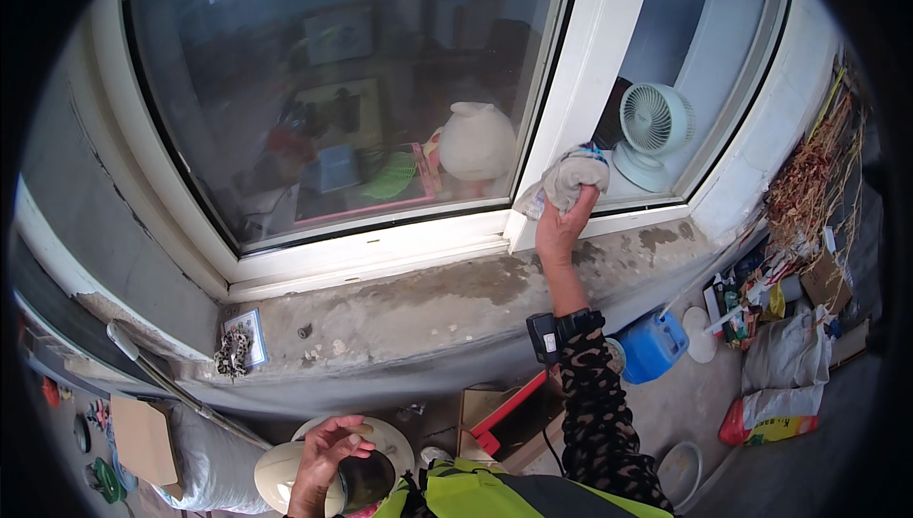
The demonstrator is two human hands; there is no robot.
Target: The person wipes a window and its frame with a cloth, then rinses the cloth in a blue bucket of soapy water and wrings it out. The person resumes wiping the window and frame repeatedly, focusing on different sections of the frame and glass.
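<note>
My right hand (565, 229) grips a crumpled, greyish cloth (576, 179) and presses it against the white window frame (598, 40), low on the upright between the two panes. Part of the cloth hangs below my fingers. Down near my body, my left hand (332, 447) is raised with its fingers apart and curled, holding nothing. Under it are a cream helmet (274, 479) with a dark visor and a round, pale lid or basin rim. The large window pane (235, 90) stands to the left of the cloth, and below runs a concrete sill (414, 311) with dark wet patches.
Behind the glass stand a white fan (653, 125) and a pale rounded object (478, 141). A patterned cloth item (232, 352) lies on the sill's left end. Below are a metal pole (189, 397), a red-edged box (521, 411), a blue jerrycan (653, 348), sacks (784, 354) and dried plants (809, 161).
</note>
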